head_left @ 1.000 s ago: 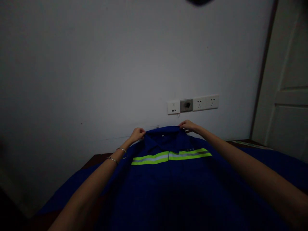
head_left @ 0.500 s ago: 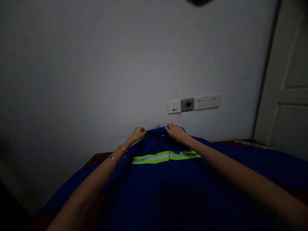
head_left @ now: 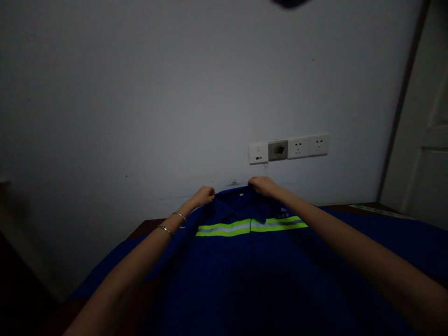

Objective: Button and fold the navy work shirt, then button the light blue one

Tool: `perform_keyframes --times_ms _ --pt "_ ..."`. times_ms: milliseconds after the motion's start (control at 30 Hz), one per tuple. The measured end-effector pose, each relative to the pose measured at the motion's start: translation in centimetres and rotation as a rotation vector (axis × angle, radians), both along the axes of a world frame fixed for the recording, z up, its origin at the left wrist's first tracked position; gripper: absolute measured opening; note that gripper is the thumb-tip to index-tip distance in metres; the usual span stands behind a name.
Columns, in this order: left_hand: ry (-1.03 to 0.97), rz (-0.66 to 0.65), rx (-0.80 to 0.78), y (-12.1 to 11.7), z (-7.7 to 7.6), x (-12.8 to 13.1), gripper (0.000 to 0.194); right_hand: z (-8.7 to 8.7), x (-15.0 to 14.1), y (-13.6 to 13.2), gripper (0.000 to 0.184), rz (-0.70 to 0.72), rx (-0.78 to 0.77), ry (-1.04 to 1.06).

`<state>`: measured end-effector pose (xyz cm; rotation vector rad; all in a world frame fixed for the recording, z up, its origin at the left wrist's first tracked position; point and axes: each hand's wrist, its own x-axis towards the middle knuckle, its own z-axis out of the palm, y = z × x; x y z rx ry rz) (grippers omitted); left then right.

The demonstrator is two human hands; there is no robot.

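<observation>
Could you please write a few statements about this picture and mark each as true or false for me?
1. The left hand and the right hand both have a grip on the collar of the blue garment. True.
2. The two hands are touching each other. False: they are apart, with a stretch of collar between them.
3. Two bracelets are on the left forearm. True.
4. The collar is bright yellow. False: it is blue.
5. A row of wall plates is mounted above the collar. True.
</observation>
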<state>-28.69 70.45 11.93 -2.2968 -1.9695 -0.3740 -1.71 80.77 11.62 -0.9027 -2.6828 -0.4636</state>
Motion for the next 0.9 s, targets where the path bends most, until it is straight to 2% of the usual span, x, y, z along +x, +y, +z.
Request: perform_keyframes --times_ms 100,233,400,567,667,800,900 --pt "0.145 0.038 -0.010 0.3 -0.4 1.0 0.018 0.9 0.2 0.2 0.030 0.037 -0.099 0.017" --pt "0.188 0.049 0.042 0.3 -1.2 3.6 0.039 1.5 0.1 -0.5 0.033 0.062 -0.131 0.031" --pt "0.321 -0.029 0.133 -0.4 -1.2 5.6 0.022 1.6 0.7 -0.9 0.033 0.064 -0.144 0.066" --pt "0.409 -0.058 0.227 -1.4 -1.0 5.4 0.025 1.2 1.4 -0.5 0.029 0.055 -0.142 0.113" --pt "0.390 -0.032 0.169 -1.4 -1.3 5.4 0.024 1.1 1.4 -0.7 0.028 0.054 -0.070 0.101" --pt "0.302 0.074 0.176 -0.8 -1.3 5.5 0.024 0.6 1.6 -1.6 0.026 0.054 0.138 0.099" --pt "0.242 0.113 0.193 -0.4 -0.8 5.2 0.024 -0.3 2.2 -2.1 0.032 -0.018 0.171 0.132"
